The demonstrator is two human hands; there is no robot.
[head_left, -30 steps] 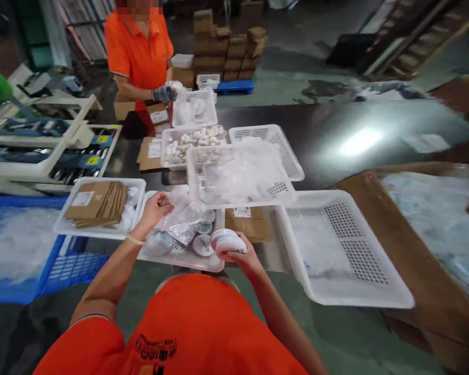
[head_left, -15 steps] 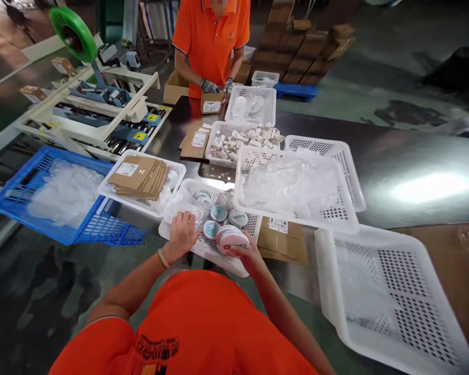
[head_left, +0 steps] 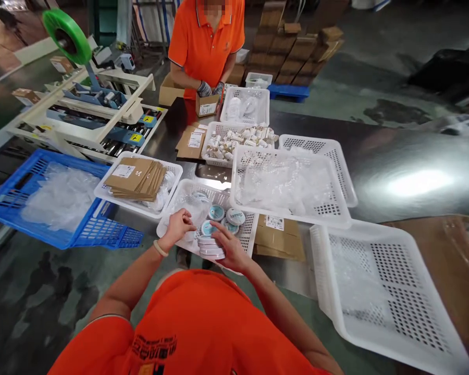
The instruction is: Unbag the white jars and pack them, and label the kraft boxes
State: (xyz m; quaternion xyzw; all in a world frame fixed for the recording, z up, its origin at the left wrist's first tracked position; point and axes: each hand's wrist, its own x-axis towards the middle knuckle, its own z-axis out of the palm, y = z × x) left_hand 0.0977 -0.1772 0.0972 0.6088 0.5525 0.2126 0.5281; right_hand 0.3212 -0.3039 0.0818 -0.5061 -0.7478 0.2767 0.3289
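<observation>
Clasping disc stack (head_left: 211, 249): right hand (head_left: 231, 250). Left hand (head_left: 179, 227) half-curled beside clear wrap (head_left: 196, 209), grip unclear.

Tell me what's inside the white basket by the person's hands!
The basket has round tubs and clear plastic inside. The right hand is against a stack near its front edge. I can't see what's beneath the stack or that hand.
</observation>
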